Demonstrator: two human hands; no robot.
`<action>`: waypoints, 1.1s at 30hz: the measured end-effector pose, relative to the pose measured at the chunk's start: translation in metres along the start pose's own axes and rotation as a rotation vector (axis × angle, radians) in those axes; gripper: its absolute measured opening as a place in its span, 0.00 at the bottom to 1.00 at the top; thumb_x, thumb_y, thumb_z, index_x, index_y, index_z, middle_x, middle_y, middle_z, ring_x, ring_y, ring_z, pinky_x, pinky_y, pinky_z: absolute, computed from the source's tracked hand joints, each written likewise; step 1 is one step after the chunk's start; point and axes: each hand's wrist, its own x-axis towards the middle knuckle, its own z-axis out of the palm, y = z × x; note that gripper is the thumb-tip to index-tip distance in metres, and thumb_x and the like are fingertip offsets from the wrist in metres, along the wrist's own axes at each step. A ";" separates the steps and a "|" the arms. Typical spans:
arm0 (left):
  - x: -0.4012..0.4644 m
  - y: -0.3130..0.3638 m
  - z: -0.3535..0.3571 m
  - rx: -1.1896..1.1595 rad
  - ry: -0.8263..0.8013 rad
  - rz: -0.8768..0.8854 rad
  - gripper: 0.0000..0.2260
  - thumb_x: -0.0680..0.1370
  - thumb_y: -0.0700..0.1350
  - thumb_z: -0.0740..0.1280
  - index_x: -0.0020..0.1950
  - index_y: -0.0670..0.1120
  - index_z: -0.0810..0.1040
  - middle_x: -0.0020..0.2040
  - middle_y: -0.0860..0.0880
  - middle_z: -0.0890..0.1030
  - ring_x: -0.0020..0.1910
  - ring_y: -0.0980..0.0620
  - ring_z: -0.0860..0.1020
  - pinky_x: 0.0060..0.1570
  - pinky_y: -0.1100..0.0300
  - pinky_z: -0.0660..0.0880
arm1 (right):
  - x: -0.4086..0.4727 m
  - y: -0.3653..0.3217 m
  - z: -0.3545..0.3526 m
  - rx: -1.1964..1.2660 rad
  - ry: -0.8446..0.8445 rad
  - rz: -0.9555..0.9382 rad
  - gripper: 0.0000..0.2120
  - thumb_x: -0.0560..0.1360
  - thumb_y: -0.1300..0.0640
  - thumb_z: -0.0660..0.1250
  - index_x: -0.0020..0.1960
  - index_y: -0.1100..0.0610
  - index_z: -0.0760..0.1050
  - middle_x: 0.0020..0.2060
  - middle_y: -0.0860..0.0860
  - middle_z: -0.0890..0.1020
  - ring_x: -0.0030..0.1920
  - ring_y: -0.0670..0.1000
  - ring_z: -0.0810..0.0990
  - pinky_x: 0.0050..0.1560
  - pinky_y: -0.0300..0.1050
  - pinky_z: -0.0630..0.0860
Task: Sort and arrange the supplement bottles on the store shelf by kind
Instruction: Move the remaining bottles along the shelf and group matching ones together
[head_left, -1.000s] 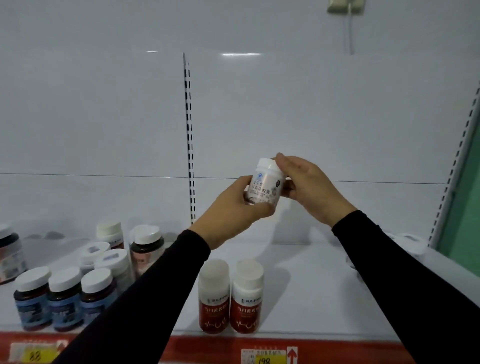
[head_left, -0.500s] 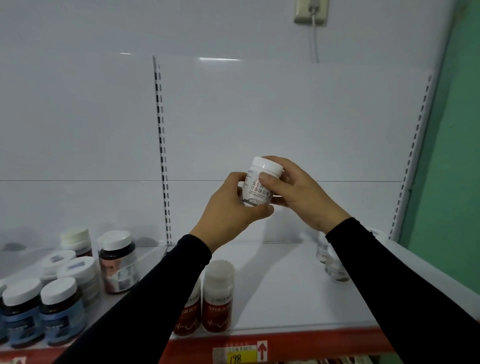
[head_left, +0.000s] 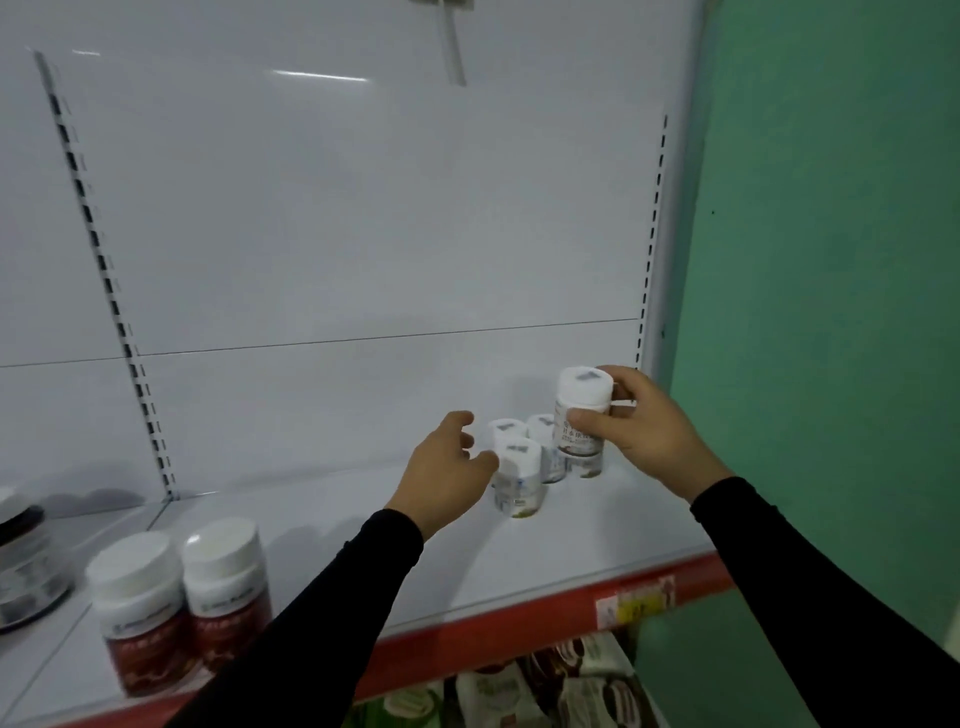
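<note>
Right hand (head_left: 644, 431): closed around a white supplement bottle (head_left: 581, 415), thumb across the label, fingers behind the white cap; bottle upright, at the right rear of the white shelf (head_left: 519, 566). Cannot tell whether its base touches the shelf or another bottle.

Left hand (head_left: 441, 470): empty, fingers loosely curled and part-open, just beside the front bottle (head_left: 517, 475) of a small cluster of white bottles. Contact with that bottle: cannot tell. Two more white-capped bottles (head_left: 543, 447) behind it, partly hidden, packed close and next to the held bottle.

Left front of shelf: two red-labelled bottles (head_left: 182, 603) with white caps, upright, side by side, well apart from the white cluster. Far left edge: dark jar (head_left: 26, 566), cut off by the frame.

Shelf front: red price rail (head_left: 519, 618) with yellow price tag (head_left: 636, 605), blurred. Green wall (head_left: 831, 260) to the right.
</note>
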 end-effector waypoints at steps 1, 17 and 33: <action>0.001 -0.004 0.008 0.006 -0.014 -0.027 0.26 0.78 0.46 0.65 0.75 0.49 0.63 0.66 0.46 0.74 0.60 0.49 0.75 0.58 0.54 0.74 | -0.002 0.011 -0.002 -0.005 0.002 0.012 0.23 0.69 0.56 0.78 0.61 0.52 0.76 0.54 0.50 0.82 0.51 0.50 0.83 0.49 0.43 0.80; 0.004 -0.022 0.055 0.097 -0.030 -0.137 0.20 0.77 0.52 0.66 0.68 0.52 0.71 0.61 0.48 0.79 0.57 0.49 0.78 0.54 0.55 0.76 | -0.001 0.081 0.027 -0.086 -0.142 0.030 0.20 0.68 0.57 0.78 0.50 0.38 0.73 0.49 0.35 0.81 0.50 0.39 0.81 0.52 0.40 0.77; -0.052 0.041 -0.118 0.101 0.401 0.132 0.19 0.79 0.53 0.65 0.70 0.55 0.72 0.58 0.58 0.79 0.58 0.61 0.76 0.54 0.64 0.72 | 0.016 -0.089 0.115 0.170 -0.123 -0.309 0.10 0.75 0.47 0.70 0.56 0.46 0.77 0.47 0.41 0.81 0.43 0.31 0.79 0.41 0.23 0.69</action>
